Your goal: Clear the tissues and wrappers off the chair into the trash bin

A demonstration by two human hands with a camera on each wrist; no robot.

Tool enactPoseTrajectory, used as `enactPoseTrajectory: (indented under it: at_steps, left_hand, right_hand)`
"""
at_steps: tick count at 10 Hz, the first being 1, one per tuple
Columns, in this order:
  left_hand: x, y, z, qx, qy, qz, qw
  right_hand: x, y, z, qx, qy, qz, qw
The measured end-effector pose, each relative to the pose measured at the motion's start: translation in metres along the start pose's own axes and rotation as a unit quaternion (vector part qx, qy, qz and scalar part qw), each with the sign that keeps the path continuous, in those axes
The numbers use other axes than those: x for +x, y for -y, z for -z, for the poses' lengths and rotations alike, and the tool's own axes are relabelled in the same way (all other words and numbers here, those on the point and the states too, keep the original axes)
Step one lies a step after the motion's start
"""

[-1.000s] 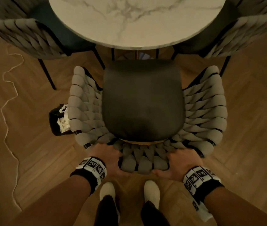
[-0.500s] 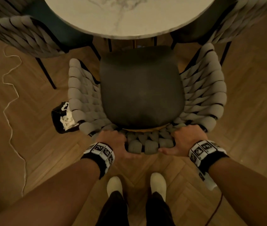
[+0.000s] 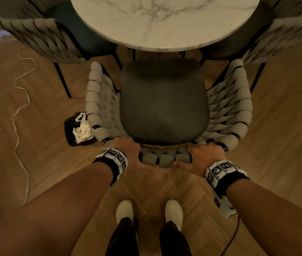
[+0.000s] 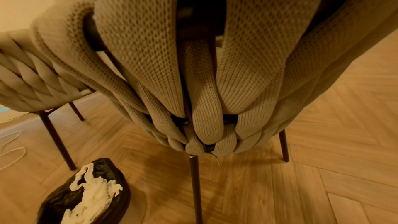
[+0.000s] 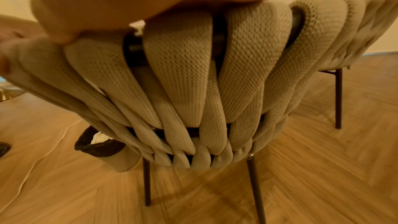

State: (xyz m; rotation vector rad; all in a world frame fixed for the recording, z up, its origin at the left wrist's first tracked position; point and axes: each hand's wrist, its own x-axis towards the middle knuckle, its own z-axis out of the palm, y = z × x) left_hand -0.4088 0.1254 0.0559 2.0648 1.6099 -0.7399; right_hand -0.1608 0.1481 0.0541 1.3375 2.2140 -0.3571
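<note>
A chair [image 3: 163, 108] with a dark seat cushion and a woven grey backrest stands in front of me, its seat bare. My left hand [image 3: 130, 152] grips the top of the backrest [image 4: 215, 74] on the left, and my right hand [image 3: 203, 156] grips it on the right, fingers curled over the rim. The trash bin [image 3: 76, 130], lined with a black bag, stands on the floor left of the chair with white tissues [image 3: 82, 131] inside. The bin [image 4: 86, 198] shows in the left wrist view, and part of the bin [image 5: 96, 144] in the right wrist view.
A round marble table [image 3: 165, 21] stands just beyond the chair. Two more woven chairs flank it, one chair [image 3: 41, 36] on the left and one chair [image 3: 283, 34] on the right. A white cord [image 3: 19, 115] snakes over the wooden floor at the left. My feet [image 3: 124, 211] are behind the chair.
The chair has slid away from me toward the table, its seat front now reaching under the tabletop edge. Both hands kept their grip on the backrest.
</note>
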Motion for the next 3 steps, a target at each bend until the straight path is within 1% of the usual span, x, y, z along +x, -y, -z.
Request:
enactPoseTrajectory:
  at_steps: [1,2,3]
  left_hand:
    - [-0.011,-0.003,0.0,-0.019,-0.012,0.018,1.0]
    - [-0.029,-0.002,0.016,-0.051,-0.013,0.047,0.998]
    - [-0.068,-0.008,0.01,-0.119,-0.043,0.037,0.991]
  right_hand:
    - [-0.014,0.005,0.008,0.026,0.015,0.006,1.0]
    - [-0.035,0.009,0.026,0.085,0.007,0.001,0.996]
    - [-0.073,0.018,0.022,0.104,0.044,0.01,0.994]
